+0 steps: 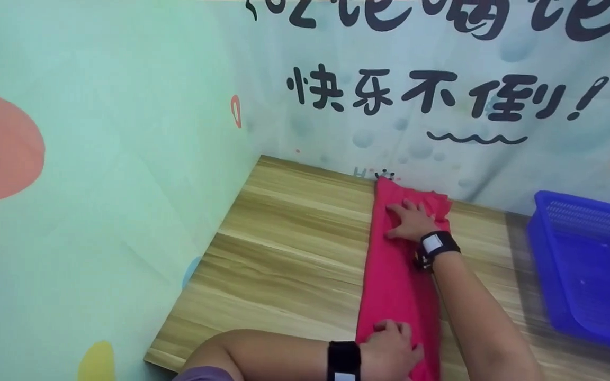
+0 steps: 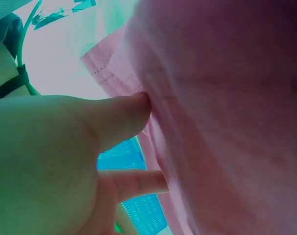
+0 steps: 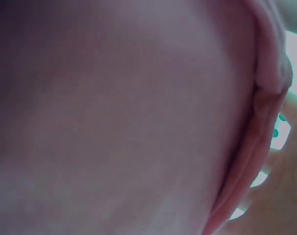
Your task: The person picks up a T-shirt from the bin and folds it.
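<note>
A long strip of folded red cloth, apparently a garment, runs from the wall toward the person. My right hand rests on its far end with the fingers spread, beside a bunched, wrinkled corner. Across the near part of the strip lies my left hand, fingers slightly bent on the fabric. In the left wrist view, the thumb and a straight finger of the left hand touch the cloth, and a stitched hem shows at its edge. Cloth fills most of the right wrist view.
A blue plastic basket with perforated sides stands to the right on the wooden table. Printed fabric walls border the table at the back and left. The table's left edge runs along the green wall.
</note>
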{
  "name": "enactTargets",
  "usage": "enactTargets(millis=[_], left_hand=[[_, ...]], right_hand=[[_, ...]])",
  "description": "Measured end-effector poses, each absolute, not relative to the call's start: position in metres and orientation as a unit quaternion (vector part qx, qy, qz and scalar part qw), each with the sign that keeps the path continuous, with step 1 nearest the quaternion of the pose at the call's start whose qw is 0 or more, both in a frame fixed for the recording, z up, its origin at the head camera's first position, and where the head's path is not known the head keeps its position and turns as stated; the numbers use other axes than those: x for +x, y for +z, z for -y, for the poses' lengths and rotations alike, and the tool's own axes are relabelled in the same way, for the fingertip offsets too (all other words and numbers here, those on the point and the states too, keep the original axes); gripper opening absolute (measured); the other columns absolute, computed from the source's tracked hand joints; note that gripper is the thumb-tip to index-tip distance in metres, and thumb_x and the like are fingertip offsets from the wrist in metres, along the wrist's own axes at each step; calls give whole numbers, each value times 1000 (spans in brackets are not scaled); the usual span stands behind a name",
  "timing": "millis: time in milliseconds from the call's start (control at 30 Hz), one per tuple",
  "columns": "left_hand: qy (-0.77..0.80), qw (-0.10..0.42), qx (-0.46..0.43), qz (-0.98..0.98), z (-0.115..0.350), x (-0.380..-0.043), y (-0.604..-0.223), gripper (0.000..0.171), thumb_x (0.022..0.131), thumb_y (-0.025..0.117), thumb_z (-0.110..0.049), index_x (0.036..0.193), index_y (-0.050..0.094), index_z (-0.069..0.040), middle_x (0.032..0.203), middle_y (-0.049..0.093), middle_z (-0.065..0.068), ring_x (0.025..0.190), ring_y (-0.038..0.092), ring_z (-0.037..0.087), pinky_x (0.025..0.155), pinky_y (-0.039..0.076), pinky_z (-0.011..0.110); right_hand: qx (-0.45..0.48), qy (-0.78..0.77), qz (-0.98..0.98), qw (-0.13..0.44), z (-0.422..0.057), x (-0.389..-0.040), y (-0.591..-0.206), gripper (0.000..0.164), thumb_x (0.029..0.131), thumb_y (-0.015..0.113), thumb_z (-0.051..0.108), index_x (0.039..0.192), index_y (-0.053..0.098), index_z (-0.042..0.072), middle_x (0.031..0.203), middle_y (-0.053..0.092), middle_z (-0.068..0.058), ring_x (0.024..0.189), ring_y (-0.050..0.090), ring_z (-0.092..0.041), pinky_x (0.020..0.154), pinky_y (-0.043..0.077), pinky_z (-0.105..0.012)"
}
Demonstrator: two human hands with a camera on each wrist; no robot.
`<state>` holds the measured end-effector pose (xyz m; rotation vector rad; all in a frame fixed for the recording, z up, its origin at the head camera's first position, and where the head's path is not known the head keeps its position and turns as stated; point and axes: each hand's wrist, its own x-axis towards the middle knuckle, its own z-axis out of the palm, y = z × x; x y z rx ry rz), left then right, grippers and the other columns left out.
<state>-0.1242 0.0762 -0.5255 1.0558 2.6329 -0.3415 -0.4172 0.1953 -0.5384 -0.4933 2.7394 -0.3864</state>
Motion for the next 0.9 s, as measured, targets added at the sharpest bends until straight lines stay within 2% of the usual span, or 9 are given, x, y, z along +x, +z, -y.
enactTargets(millis=[100, 267, 333, 400, 500, 567, 700, 833, 900], left_hand=[[-108, 128, 374, -912, -78, -124, -525, 64, 91, 48, -68, 148, 39, -40, 136, 47, 8, 107, 55, 31, 46, 54, 36], [-87, 106, 422, -896, -61, -131, -520, 70, 85, 56, -71, 146, 41, -42, 127, 51, 3, 103, 55, 23, 61, 52, 31], [-74, 91, 453, -884, -47, -134, -517, 72, 81, 60, -72, 144, 43, -41, 121, 54, 2, 98, 54, 20, 64, 50, 28], [-63, 72, 483, -870, -31, -136, -516, 71, 77, 65, -71, 138, 49, -38, 113, 55, 0, 92, 53, 17, 62, 47, 26], [-53, 47, 522, -850, -8, -135, -516, 59, 77, 68, -67, 124, 56, -34, 103, 55, -1, 84, 51, 15, 56, 41, 24], [-46, 31, 543, -838, 3, -133, -517, 50, 80, 66, -64, 115, 57, -31, 98, 54, -2, 80, 48, 13, 54, 37, 23], [-22, -1, 585, -811, 17, -131, -519, 31, 88, 62, -52, 106, 58, -27, 91, 53, -4, 73, 42, 11, 52, 30, 20], [-15, -17, 616, -787, 20, -131, -523, 15, 91, 62, -37, 102, 61, -27, 87, 54, -6, 72, 39, 9, 54, 27, 17], [-16, -16, 618, -786, 18, -131, -525, 13, 88, 65, -36, 98, 62, -28, 86, 54, -7, 72, 38, 8, 55, 27, 18]], right_hand=[[-175, -139, -963, 152, -207, -415, -536, 86, 79, 71, 48, 154, 33, 27, 163, 15, -19, 148, 2, -54, 103, 6, -85], [-200, -155, -964, 81, -217, -391, -519, 88, 79, 75, 49, 154, 33, 29, 163, 19, -20, 149, 8, -52, 105, 13, -83], [-226, -163, -959, 48, -219, -368, -507, 85, 79, 78, 44, 152, 37, 27, 160, 25, -20, 147, 17, -49, 107, 24, -77], [-258, -160, -953, 16, -221, -336, -494, 78, 79, 80, 37, 148, 44, 23, 152, 36, -20, 140, 36, -43, 104, 40, -65], [-322, -142, -936, -27, -227, -276, -484, 66, 77, 82, 27, 136, 55, 17, 132, 52, -14, 115, 58, -31, 88, 54, -49], [-361, -130, -922, -42, -234, -233, -484, 58, 74, 84, 25, 126, 61, 17, 118, 58, -8, 98, 63, -22, 77, 57, -40], [-435, -132, -890, -43, -251, -158, -504, 50, 69, 85, 34, 114, 66, 22, 105, 60, 4, 89, 60, -11, 69, 54, -30], [-503, -119, -854, -62, -261, -112, -535, 35, 82, 76, 41, 114, 66, 30, 104, 57, 11, 92, 55, -6, 72, 50, -22], [-517, -90, -847, -86, -264, -99, -546, 29, 89, 69, 43, 116, 65, 34, 106, 57, 11, 95, 56, -7, 73, 51, -22]])
